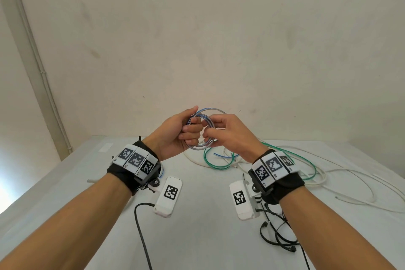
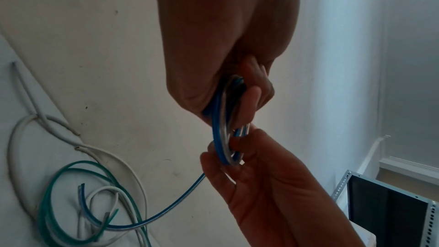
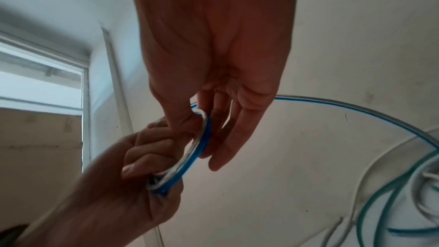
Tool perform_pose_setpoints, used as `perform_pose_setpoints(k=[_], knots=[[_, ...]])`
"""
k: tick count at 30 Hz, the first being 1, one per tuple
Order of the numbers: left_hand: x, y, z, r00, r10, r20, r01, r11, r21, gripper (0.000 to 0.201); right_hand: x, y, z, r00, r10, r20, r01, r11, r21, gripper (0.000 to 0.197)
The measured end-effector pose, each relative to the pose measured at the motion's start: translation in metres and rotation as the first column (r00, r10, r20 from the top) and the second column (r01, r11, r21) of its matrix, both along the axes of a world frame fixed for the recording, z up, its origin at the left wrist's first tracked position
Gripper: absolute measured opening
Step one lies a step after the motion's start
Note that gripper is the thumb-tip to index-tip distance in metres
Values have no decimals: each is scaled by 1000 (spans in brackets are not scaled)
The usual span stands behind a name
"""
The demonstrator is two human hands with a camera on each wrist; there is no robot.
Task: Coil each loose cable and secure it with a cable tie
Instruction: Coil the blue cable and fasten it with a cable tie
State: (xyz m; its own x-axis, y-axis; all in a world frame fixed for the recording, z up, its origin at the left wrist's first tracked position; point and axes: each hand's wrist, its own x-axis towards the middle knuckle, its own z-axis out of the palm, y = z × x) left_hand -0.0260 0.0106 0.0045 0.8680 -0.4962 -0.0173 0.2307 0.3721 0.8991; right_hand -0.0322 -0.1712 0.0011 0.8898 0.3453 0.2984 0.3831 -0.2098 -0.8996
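A blue-and-clear cable (image 1: 205, 114) is wound into a small coil held up above the white table (image 1: 197, 237). My left hand (image 1: 186, 132) grips the coil's left side in a curled fist. My right hand (image 1: 208, 136) pinches the coil's lower right between thumb and fingers. In the left wrist view the coil (image 2: 221, 134) runs from the left hand (image 2: 251, 100) down into the right hand (image 2: 261, 185), and its loose tail (image 2: 166, 211) trails to the table. The right wrist view shows the same coil (image 3: 197, 149) between the right hand (image 3: 209, 129) and the left hand (image 3: 142, 166).
A loose green cable (image 1: 215, 165) and several white cables (image 1: 350, 173) lie tangled on the table behind and right of the hands. Black leads (image 1: 278, 239) lie near my right forearm. A metal rack (image 2: 392, 204) stands beside the table; the wall is close behind.
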Motion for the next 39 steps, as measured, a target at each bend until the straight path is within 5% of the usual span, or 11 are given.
perform_pose_setpoints(k=[5, 10, 19, 21, 23, 26, 29, 32, 39], knots=[[4, 8, -3, 997, 70, -45, -71, 997, -28, 41, 2, -11, -8, 938, 230, -261, -140, 937, 320, 24], [0, 4, -5, 996, 71, -49, -74, 996, -49, 38, 3, -8, -11, 896, 263, -356, -100, 904, 415, 23], [3, -3, -7, 989, 148, -31, -148, 989, -23, 37, 2, 1, -3, 923, 146, -355, -51, 963, 265, 19], [4, -3, -10, 982, 187, -25, -187, 982, 10, 38, 1, 6, -3, 953, 33, -300, 28, 980, 198, 13], [5, -2, -10, 979, 203, -29, -202, 979, 30, 39, 4, 9, -6, 974, -192, -123, 202, 977, 70, 27], [4, -1, -8, 979, 201, -25, -199, 977, 72, 41, 9, 5, -10, 891, -409, 197, 416, 909, 9, 38], [0, 1, -7, 981, 193, -29, -190, 977, 92, 42, 17, -1, -13, 839, -395, 373, 461, 881, -103, 42], [-2, 3, -6, 981, 193, -31, -190, 978, 89, 42, 26, -6, -16, 797, -349, 492, 494, 846, -200, 20], [-2, 1, -7, 988, 153, -24, -150, 983, 105, 38, 19, -3, -14, 721, -250, 646, 534, 796, -287, 28]])
